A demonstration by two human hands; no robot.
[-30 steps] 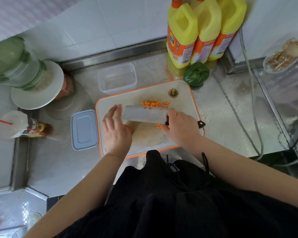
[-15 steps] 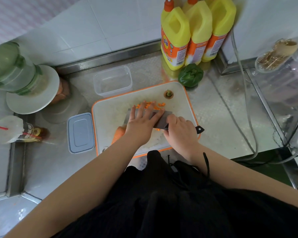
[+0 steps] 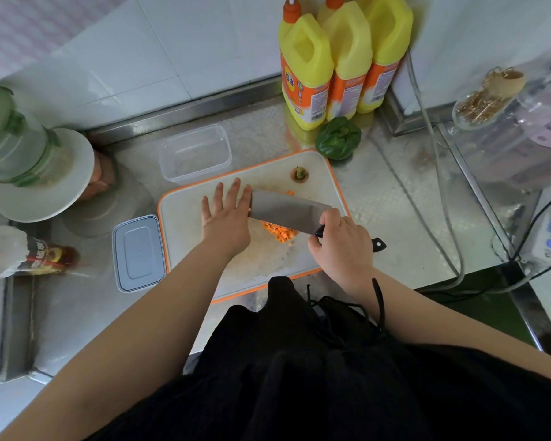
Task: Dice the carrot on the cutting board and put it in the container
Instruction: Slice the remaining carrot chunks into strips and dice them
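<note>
I see my right hand (image 3: 341, 246) gripping the cleaver (image 3: 287, 210) handle on the cutting board (image 3: 185, 218), diced carrot (image 3: 279, 232) piled under its blade, left hand (image 3: 228, 214) flat, fingers straight, beside it. I'd sweep the dice onto the blade, keeping it low, then carry them to the clear container (image 3: 194, 155) just behind the board.

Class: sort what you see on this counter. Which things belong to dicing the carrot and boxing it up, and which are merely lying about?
In use: cutting board, cleaver in the right hand, diced carrot, carrot top, clear container, its lid, left hand.

Lying about: yellow bottles, green pepper, white plate.
</note>
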